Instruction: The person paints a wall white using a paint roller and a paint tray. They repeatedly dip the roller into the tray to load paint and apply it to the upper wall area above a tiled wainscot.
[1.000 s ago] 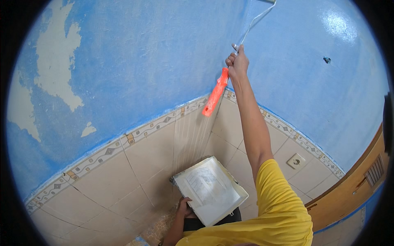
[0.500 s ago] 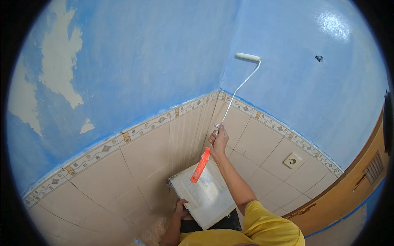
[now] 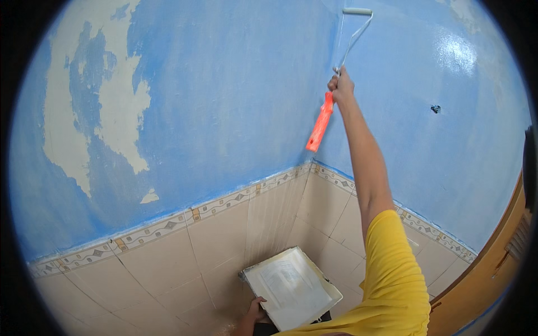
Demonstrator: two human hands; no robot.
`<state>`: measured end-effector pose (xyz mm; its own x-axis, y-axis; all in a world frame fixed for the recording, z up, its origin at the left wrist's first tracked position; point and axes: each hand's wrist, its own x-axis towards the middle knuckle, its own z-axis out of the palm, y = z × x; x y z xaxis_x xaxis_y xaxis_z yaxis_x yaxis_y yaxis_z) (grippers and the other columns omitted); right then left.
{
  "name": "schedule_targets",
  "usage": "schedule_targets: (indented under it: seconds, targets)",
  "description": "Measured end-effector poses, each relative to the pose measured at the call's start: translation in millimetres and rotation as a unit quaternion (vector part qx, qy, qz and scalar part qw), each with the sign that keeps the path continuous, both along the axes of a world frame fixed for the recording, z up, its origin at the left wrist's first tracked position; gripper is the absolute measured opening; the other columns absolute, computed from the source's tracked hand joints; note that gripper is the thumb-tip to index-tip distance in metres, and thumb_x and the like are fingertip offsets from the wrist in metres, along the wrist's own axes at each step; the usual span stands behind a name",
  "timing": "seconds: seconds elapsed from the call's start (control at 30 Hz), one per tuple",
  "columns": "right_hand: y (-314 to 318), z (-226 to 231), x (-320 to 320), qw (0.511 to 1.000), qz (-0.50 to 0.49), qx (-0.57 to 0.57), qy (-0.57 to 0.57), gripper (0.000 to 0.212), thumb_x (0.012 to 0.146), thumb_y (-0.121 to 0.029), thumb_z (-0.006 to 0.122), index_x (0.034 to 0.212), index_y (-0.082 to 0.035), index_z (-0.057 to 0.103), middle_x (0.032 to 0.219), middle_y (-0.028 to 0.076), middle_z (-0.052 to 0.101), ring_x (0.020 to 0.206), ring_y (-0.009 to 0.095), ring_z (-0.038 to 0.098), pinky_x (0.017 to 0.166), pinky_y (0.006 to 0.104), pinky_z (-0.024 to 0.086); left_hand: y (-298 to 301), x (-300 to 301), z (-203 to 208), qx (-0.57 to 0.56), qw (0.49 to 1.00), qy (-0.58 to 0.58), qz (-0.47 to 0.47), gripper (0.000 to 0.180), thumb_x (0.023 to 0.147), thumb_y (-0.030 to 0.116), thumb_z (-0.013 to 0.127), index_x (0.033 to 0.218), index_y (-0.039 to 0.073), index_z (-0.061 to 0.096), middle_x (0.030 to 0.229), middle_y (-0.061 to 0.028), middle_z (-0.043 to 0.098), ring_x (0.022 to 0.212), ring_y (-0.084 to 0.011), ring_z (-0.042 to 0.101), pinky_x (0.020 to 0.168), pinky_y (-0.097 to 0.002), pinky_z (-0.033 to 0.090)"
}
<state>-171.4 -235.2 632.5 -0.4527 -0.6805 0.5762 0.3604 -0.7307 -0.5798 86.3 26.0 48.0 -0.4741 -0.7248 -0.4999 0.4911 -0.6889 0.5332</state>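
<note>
With my arm stretched up, my right hand (image 3: 341, 85) grips the wire frame of a paint roller (image 3: 320, 124) just above its orange handle, which hangs below the fist. The roller's white sleeve (image 3: 357, 11) lies against the blue wall (image 3: 403, 73) close to the corner, high in the view. Low down, my left hand (image 3: 257, 309) is closed on the left edge of a paint tray (image 3: 330, 299) with white paint in it. Some of that hand's fingers are hidden under the tray.
Beige tiles (image 3: 224, 235) with a patterned border (image 3: 218, 207) cover the lower walls. Bare pale patches (image 3: 120, 112) show where paint has peeled on the left wall. A small hole with wires (image 3: 435, 109) opens in the right wall. A wooden door (image 3: 476, 285) stands at lower right.
My right hand has raised the roller up the right wall beside the corner. The view has tilted upward, so the tray sits lower, still in my left hand.
</note>
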Motion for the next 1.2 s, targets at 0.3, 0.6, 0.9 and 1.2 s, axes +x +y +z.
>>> schedule_targets:
  seconds: [0.3,0.6,0.9,1.2]
  targets:
    - [95.9,-109.2,6.9,0.987,0.023,0.038,0.153,0.032,0.091,-0.033,0.044,0.097,-0.003,0.053,0.053,-0.006,0.031,0.041,0.005,0.025,0.038,0.0200,0.021,-16.2,-4.8,-89.6,0.035,0.997,0.072,0.018,0.064,0.063,0.015,0.052,0.123,0.001,0.035,0.118,-0.0167,0.045,0.109,-0.0355,0.041,0.096,-0.0483,0.031]
    - [330.4,-472.4,-14.7,0.788,-0.404,0.208,0.416,0.027,0.090,-0.021,0.043,0.076,-0.001,0.054,0.050,0.003,0.040,0.045,0.012,0.041,0.040,0.0281,0.032,-21.5,-12.9,-82.9,0.001,0.999,0.036,0.011,0.062,0.067,0.025,0.053,0.123,0.002,0.039,0.121,-0.0156,0.045,0.111,-0.0350,0.041,0.097,-0.0484,0.030]
    - [547.1,-544.1,-27.9,0.717,-0.079,0.513,0.464,0.017,0.083,-0.008,0.047,0.092,-0.002,0.061,0.063,0.014,0.054,0.053,0.023,0.053,0.051,0.0326,0.042,-3.7,-41.6,-24.0,0.012,0.997,0.054,0.051,0.078,0.076,0.057,0.048,0.134,0.009,0.028,0.134,-0.0157,0.033,0.120,-0.0338,0.031,0.098,-0.0485,0.027]
    - [518.5,-562.1,-34.2,0.677,-0.073,0.517,0.519,0.018,0.084,-0.010,0.052,0.099,-0.001,0.055,0.077,0.020,0.058,0.070,0.039,0.055,0.059,0.0406,0.043,-11.8,-53.0,-40.2,-0.118,0.986,0.069,0.095,0.074,0.082,0.054,0.045,0.132,0.002,0.028,0.129,-0.0153,0.040,0.114,-0.0292,0.042,0.097,-0.0393,0.033]
